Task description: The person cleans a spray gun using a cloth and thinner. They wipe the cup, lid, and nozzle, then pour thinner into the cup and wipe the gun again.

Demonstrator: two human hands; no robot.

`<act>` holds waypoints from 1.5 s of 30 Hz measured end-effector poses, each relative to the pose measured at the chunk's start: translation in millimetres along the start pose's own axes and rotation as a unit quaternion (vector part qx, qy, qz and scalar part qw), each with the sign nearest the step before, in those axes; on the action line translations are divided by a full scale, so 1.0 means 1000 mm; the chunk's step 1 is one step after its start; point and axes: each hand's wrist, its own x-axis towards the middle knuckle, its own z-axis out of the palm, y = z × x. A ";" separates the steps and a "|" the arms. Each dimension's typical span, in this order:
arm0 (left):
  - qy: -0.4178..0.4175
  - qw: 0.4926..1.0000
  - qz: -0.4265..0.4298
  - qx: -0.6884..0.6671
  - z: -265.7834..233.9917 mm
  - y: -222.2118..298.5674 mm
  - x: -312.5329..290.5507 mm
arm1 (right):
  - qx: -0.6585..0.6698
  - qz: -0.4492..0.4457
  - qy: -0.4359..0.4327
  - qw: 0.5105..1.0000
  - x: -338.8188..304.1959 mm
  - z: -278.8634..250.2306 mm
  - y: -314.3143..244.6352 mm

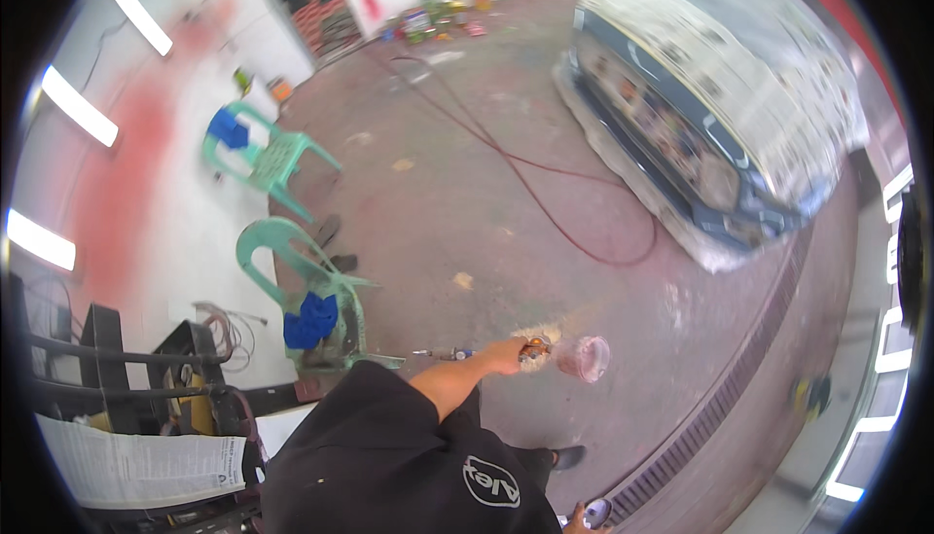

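My left arm reaches out across the middle of the view. My left hand (508, 355) is closed around what looks like a paint spray gun (535, 349), with a translucent, pinkish cup (584, 357) at its far end. A slim metal fitting with a blue part (446, 353) sticks out on the other side of the wrist, seemingly part of the gun. At the bottom edge, partly cut off, my right hand (582, 520) has its fingers curled at a small round thing with a pale centre (597, 512); its kind is unclear.
A car front (700, 116) masked in plastic stands at the far right. A red hose (545, 194) loops over the floor. Two green plastic chairs (282, 155) with blue cloths stand left, near a dark rack with a paper sheet (156, 461). A grated drain (700, 432) runs right; cans (418, 23) line the back wall.
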 end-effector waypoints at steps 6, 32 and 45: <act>0.187 0.952 -0.081 -0.230 -0.150 -0.155 -0.058 | 0.008 -0.200 -0.031 0.979 -0.022 0.098 -0.178; 0.468 0.492 -0.374 -0.632 -0.573 -0.522 0.052 | -0.072 -0.493 -0.263 0.826 -0.370 0.563 -1.123; 0.393 0.529 -0.422 -0.623 -0.968 -0.763 0.136 | -0.124 -0.414 -0.264 0.862 -0.587 0.776 -1.354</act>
